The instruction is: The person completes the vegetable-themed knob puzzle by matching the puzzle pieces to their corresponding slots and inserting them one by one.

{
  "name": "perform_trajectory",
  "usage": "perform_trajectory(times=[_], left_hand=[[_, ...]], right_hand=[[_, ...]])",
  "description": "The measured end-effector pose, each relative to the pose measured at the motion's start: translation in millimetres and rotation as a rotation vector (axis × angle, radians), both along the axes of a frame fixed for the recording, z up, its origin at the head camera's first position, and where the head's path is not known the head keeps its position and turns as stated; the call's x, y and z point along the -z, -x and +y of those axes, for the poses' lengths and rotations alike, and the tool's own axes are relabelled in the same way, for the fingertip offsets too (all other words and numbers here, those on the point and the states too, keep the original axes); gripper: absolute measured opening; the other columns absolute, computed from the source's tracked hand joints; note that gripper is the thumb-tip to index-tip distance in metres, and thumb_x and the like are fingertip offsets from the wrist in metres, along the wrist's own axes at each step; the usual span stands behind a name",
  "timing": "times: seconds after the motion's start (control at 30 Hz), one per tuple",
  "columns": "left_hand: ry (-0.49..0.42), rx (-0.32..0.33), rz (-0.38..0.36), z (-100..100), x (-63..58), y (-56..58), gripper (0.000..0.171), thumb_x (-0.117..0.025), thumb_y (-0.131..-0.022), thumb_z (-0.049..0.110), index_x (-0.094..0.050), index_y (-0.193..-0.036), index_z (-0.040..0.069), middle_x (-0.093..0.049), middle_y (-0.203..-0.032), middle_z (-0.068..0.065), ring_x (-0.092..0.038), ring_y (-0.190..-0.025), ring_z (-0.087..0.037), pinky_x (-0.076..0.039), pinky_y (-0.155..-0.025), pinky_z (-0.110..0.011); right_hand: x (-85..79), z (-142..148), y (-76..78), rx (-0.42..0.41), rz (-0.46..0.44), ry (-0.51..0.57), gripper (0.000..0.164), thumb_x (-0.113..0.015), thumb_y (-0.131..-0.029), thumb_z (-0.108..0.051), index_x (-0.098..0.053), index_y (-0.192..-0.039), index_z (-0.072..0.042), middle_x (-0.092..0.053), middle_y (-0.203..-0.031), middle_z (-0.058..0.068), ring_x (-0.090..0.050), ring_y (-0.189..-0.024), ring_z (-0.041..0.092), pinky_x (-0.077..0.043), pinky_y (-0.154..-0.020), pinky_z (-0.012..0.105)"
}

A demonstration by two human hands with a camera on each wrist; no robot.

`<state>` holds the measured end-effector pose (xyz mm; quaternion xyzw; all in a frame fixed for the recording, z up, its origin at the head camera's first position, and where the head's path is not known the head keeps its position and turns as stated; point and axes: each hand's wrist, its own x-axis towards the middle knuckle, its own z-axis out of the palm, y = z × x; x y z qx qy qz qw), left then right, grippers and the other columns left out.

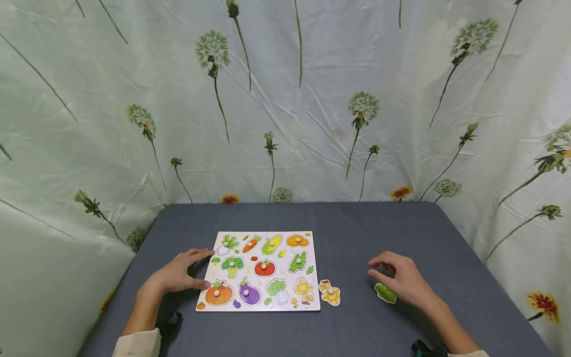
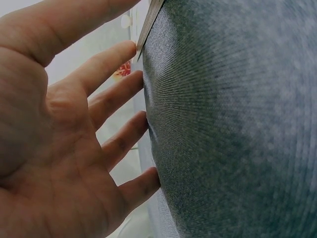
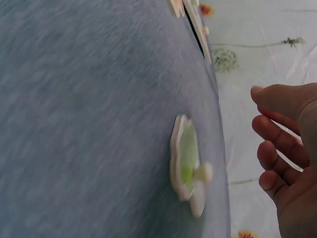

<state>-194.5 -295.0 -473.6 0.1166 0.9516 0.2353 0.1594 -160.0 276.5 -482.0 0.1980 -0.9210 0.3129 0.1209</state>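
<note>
A white wooden knob puzzle board (image 1: 283, 270) with printed vegetables lies on the dark cloth. At its left edge, my left hand (image 1: 178, 272) rests with spread fingers, the thumb near the pumpkin and a fingertip by the radish. In the left wrist view the fingers (image 2: 116, 99) are fairly straight, close to the board's edge (image 2: 150, 22). My right hand (image 1: 403, 280) hovers right of the board, fingers loosely bent around nothing. Just below it lies a green puzzle piece (image 1: 384, 292), partly covered by the hand; the right wrist view shows its knob (image 3: 204, 172), blurred.
A yellow mushroom puzzle piece (image 1: 330, 294) lies against the board's lower right corner. The board's mushroom and bok choy pictures show no knobs. Dark grey cloth (image 1: 348, 238) covers the table, and a dandelion-print curtain (image 1: 312, 148) hangs behind it.
</note>
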Motion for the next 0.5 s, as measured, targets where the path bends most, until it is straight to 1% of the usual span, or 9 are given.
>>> perform_trajectory(times=[0.13, 0.23, 0.5], left_hand=[[-0.002, 0.001, -0.001, -0.6, 1.5, 0.6, 0.092, -0.082, -0.069, 0.053, -0.044, -0.147, 0.023, -0.037, -0.151, -0.016, -0.028, -0.137, -0.049, -0.032, -0.096, -0.07], [-0.001, 0.0, 0.001, -1.1, 2.1, 1.1, 0.092, -0.082, -0.069, 0.053, -0.044, -0.147, 0.024, -0.037, -0.151, -0.016, -0.028, -0.137, -0.049, -0.032, -0.097, -0.07], [-0.002, -0.013, -0.003, -0.6, 0.3, 0.0, 0.092, -0.082, -0.069, 0.052, -0.044, -0.147, 0.023, -0.037, -0.151, -0.016, -0.029, -0.137, -0.047, -0.032, -0.097, -0.07]], right_hand=[[6.7, 11.5, -5.6, -0.026, -0.011, 0.017, 0.012, -0.077, -0.083, -0.021, -0.073, -0.094, -0.02, -0.058, -0.08, -0.018, -0.042, -0.057, 0.005, -0.036, -0.054, 0.019], [11.3, 18.6, -10.3, -0.043, -0.014, 0.023, 0.011, -0.077, -0.083, -0.019, -0.073, -0.094, -0.02, -0.06, -0.08, -0.017, -0.042, -0.058, 0.002, -0.036, -0.053, 0.018], [20.1, 31.0, -18.4, -0.012, -0.025, -0.005, 0.012, -0.079, -0.081, -0.022, -0.073, -0.091, -0.026, -0.06, -0.081, -0.019, -0.047, -0.062, -0.001, -0.038, -0.055, 0.019]])
